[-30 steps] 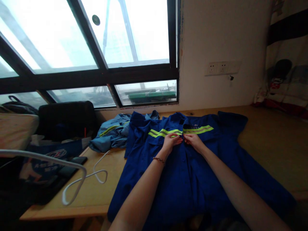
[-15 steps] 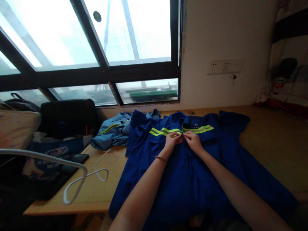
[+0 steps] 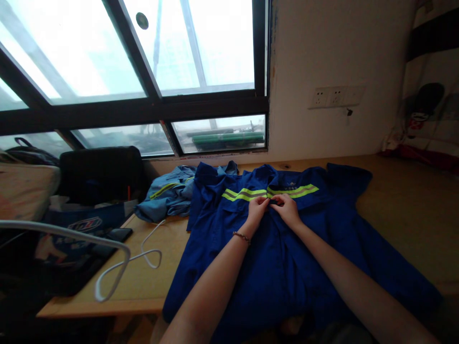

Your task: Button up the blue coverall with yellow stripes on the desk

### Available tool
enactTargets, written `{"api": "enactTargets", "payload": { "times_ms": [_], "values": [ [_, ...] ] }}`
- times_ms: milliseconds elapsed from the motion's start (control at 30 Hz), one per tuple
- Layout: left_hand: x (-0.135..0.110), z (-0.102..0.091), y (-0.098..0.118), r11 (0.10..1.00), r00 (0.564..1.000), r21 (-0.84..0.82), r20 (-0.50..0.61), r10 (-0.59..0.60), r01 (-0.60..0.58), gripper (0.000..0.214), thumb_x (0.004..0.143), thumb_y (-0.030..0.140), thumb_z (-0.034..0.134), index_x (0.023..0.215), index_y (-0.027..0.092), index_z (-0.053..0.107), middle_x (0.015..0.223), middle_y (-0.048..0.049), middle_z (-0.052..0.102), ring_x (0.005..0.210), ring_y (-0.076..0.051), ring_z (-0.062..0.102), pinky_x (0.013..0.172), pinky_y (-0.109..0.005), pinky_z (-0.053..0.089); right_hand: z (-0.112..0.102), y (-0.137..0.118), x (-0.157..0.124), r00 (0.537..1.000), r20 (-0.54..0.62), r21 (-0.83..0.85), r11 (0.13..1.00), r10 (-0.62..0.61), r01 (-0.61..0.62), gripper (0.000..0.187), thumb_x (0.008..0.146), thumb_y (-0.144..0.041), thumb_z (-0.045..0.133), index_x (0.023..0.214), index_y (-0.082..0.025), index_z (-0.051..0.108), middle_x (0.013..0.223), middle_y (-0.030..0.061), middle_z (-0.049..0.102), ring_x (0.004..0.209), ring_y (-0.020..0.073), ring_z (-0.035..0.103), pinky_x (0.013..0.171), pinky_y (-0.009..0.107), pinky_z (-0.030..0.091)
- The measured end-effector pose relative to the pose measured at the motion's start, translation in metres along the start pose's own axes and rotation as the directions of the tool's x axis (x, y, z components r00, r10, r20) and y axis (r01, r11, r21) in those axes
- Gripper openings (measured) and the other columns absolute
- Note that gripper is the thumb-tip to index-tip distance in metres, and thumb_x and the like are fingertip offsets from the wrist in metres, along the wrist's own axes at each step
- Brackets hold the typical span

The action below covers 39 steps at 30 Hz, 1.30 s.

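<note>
Blue shirt [image 3: 287,267], on a wooden table [image 3: 405,205], is pinched by left hand [image 3: 257,208] and right hand [image 3: 289,210]; a window [image 3: 201,48] lies beyond the grip.

Two hands, the left hand [image 3: 257,207] and the right hand [image 3: 289,209], lie side by side. There is one bracelet [image 3: 241,236], on the left wrist. Two garments lie on the one worktop [image 3: 150,286]: one dark blue shirt [image 3: 272,267] in the middle and one light blue garment [image 3: 168,196] at its 10 o'clock. One white hanger [image 3: 71,236] is at 8 o'clock. One black bag [image 3: 100,174] is at 9 o'clock. One socket plate [image 3: 337,96] is on the wall at 1 o'clock.
</note>
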<state>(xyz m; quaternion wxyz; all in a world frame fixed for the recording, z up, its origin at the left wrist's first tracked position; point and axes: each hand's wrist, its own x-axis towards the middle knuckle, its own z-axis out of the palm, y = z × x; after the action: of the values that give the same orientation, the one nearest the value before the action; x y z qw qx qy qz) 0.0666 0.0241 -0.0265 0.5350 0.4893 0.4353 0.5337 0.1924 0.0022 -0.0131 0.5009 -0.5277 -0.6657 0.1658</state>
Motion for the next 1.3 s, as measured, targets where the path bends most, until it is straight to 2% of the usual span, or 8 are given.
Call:
{"api": "enactTargets", "payload": {
  "times_ms": [267,467,633,867,1000,1100,1200,1300],
  "values": [
    [-0.004,0.002,0.003,0.971,0.990,-0.220,-0.075,-0.117,0.098,0.022,0.058,0.019,0.066,0.072,0.014,0.049,0.060,0.0034,0.053,0.053,-0.007,0.052,0.055,-0.021,0.044,0.006,0.019,0.006,0.995,0.071,0.152,0.985,0.075,-0.085,0.021,0.062,-0.021,0.061,0.082,-0.014,0.061,0.082,0.0055,0.061,0.072,0.0158,0.056,0.067,0.029,0.047],
    [-0.004,0.004,0.004,0.956,0.991,-0.286,-0.086,-0.098,0.069,0.038,0.053,0.015,0.069,0.083,0.016,0.045,0.063,0.0038,0.054,0.051,-0.007,0.053,0.051,-0.019,0.041,0.007,0.021,0.004,0.990,0.093,0.186,0.975,0.106,-0.121,0.040,0.061,-0.020,0.062,0.101,-0.016,0.059,0.085,0.0045,0.058,0.072,0.0148,0.055,0.064,0.028,0.048],
    [-0.005,0.002,0.002,0.952,0.999,-0.306,-0.035,-0.004,-0.007,0.045,0.054,0.014,0.068,0.092,0.018,0.043,0.066,0.0031,0.057,0.055,-0.009,0.057,0.056,-0.021,0.043,0.007,0.020,0.004,0.990,0.134,0.114,0.991,0.048,-0.064,0.034,0.065,-0.020,0.060,0.099,-0.017,0.062,0.092,0.0062,0.055,0.071,0.0138,0.055,0.064,0.027,0.048],
    [0.009,-0.003,-0.009,0.990,0.994,-0.097,-0.018,0.104,-0.106,0.044,0.060,0.016,0.066,0.100,0.018,0.048,0.063,0.0032,0.058,0.056,-0.010,0.057,0.056,-0.021,0.044,-0.006,-0.002,0.001,0.988,0.113,-0.219,0.973,0.105,-0.078,0.024,0.068,-0.025,0.056,0.089,-0.013,0.060,0.084,0.0067,0.057,0.072,0.0152,0.055,0.066,0.027,0.044],
    [0.024,-0.005,-0.011,0.985,0.988,0.097,-0.058,0.146,-0.140,0.044,0.061,0.012,0.065,0.103,0.018,0.051,0.064,0.0024,0.059,0.057,-0.010,0.057,0.058,-0.020,0.044,-0.014,-0.031,-0.020,0.948,0.248,-0.510,0.859,0.198,-0.046,0.021,0.066,-0.024,0.057,0.083,-0.014,0.055,0.083,0.0082,0.056,0.072,0.0180,0.055,0.062,0.027,0.040],
    [0.037,-0.006,-0.007,0.969,0.983,0.199,-0.080,0.167,-0.148,0.041,0.062,0.010,0.064,0.102,0.017,0.053,0.064,0.0019,0.060,0.056,-0.009,0.056,0.059,-0.021,0.045,-0.016,-0.040,-0.034,0.925,0.271,-0.639,0.768,0.266,-0.034,0.023,0.064,-0.015,0.052,0.087,-0.013,0.053,0.086,0.0112,0.056,0.073,0.0196,0.055,0.060,0.027,0.037],
    [0.051,-0.008,0.001,0.953,0.980,0.254,-0.062,0.188,-0.167,0.041,0.062,0.009,0.064,0.101,0.016,0.055,0.063,0.0023,0.059,0.056,-0.009,0.055,0.061,-0.021,0.045,-0.018,-0.032,-0.034,0.914,0.286,-0.609,0.791,0.286,-0.057,0.023,0.063,-0.012,0.050,0.085,-0.015,0.055,0.084,0.0093,0.058,0.073,0.0185,0.055,0.060,0.026,0.035],
    [0.061,-0.009,0.004,0.926,0.976,0.319,-0.020,0.218,-0.200,0.042,0.061,0.008,0.065,0.101,0.016,0.056,0.063,0.0022,0.060,0.059,-0.009,0.056,0.065,-0.023,0.046,-0.021,-0.016,-0.024,0.905,0.310,-0.377,0.912,0.292,-0.165,0.019,0.061,-0.015,0.052,0.079,-0.018,0.057,0.076,0.0026,0.059,0.070,0.0153,0.053,0.060,0.024,0.035]
  ]
}}
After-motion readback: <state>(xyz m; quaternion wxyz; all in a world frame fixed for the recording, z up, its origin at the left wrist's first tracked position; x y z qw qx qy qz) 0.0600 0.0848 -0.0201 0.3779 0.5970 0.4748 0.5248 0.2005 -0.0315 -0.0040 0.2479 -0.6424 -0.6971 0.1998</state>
